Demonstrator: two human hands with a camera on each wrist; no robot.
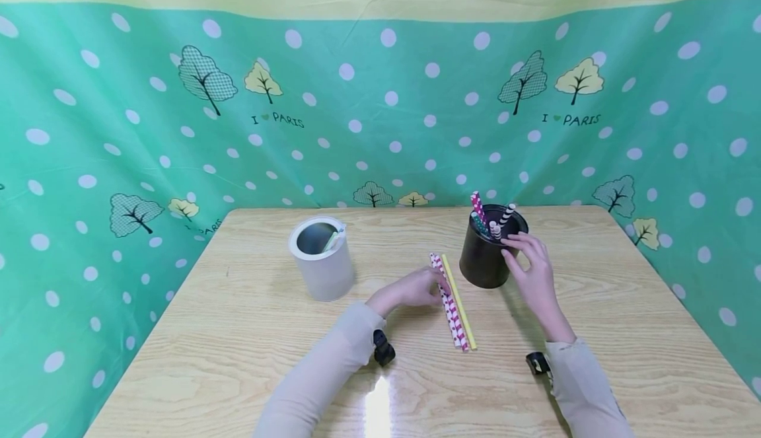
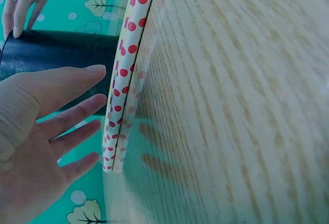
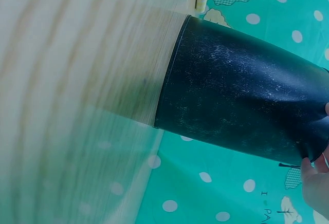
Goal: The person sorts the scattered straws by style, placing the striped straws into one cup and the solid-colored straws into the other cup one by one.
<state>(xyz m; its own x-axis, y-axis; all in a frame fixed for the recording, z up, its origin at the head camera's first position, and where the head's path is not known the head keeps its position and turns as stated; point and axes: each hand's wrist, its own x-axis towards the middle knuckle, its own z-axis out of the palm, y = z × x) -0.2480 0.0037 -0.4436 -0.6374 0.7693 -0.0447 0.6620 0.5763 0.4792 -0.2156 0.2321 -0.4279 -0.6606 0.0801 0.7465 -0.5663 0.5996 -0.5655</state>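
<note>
My left hand (image 1: 423,287) hovers over a short row of paper straws, its fingertips just above them. The row has a white straw with red dots (image 2: 122,80), a pink-and-white patterned straw (image 1: 456,322) and a yellow straw (image 1: 460,306). Nothing is between the spread fingers in the left wrist view. My right hand (image 1: 535,276) holds the black cylindrical pot (image 1: 484,263) near its rim, thumb and fingertips against it. That pot stands upright with several patterned straws (image 1: 479,207) leaning inside. The right wrist view shows only fingertips (image 3: 308,175) beside the pot's rim.
A light grey pot (image 1: 326,273) stands at the back left of the wooden table (image 1: 238,345), with pale straw ends (image 1: 333,240) just inside its rim. A green dotted cloth (image 1: 368,108) hangs behind and beside the table.
</note>
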